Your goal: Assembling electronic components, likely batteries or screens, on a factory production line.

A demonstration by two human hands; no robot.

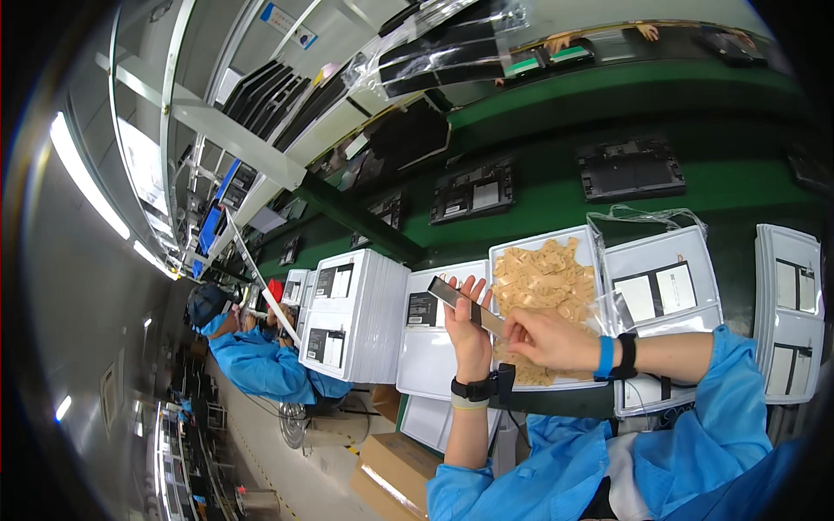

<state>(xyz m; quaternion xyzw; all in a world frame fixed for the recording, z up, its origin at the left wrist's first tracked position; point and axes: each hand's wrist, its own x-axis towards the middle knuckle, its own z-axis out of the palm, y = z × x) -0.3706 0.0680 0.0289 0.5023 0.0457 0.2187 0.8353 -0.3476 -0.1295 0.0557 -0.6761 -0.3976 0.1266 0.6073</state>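
My left hand (470, 339) is raised over the white trays, fingers up and curled round a flat, dark-edged battery (450, 295) with a shiny grey face. My right hand (552, 337) pinches a tan strip (493, 324) at the battery's right end; its fingertips partly hide the strip. Below and behind both hands, a white tray (499, 250) is heaped with loose tan strips (543, 273). Left of it, a white tray (417, 365) carries a dark-labelled battery (422, 309), partly behind my left hand. To the right, another white tray (708, 286) bears pale batteries (653, 291).
A tall stack of white trays (365, 326) stands at left, another stack (786, 326) at far right. Behind them, a green conveyor (547, 191) carries black device shells (473, 191). A metal post (360, 217) slants across. A co-worker in blue (261, 356) is at left; cardboard boxes (395, 469) lie below.
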